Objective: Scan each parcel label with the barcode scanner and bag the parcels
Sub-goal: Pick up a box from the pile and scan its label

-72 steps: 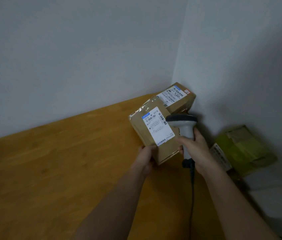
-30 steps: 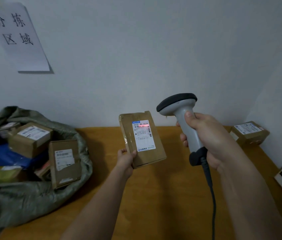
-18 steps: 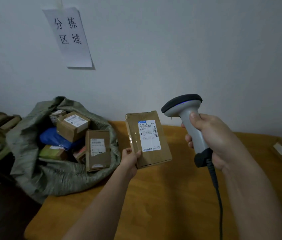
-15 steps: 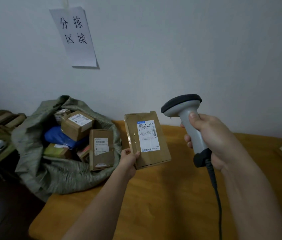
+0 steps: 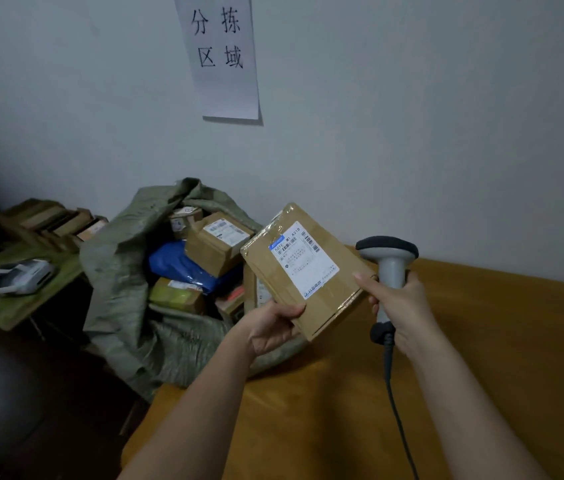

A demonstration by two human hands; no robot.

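Note:
A flat brown cardboard parcel with a white label facing up is held in the air, tilted, just right of the sack's mouth. My left hand grips its near lower corner. My right hand grips the handle of the grey barcode scanner, and its forefinger touches the parcel's right edge. The scanner's black head points left, its cable hanging down. The grey-green woven sack lies open at the table's left end with several boxed parcels and a blue packet inside.
The wooden table stretches right and toward me. A paper sign hangs on the wall above the sack. To the far left a low green surface carries a small white device and stacked boxes.
The view has swung left toward the sack. My left hand has carried the parcel left and tilted it flat beside the sack's mouth; my right hand with the scanner has dropped lower against the parcel's edge.

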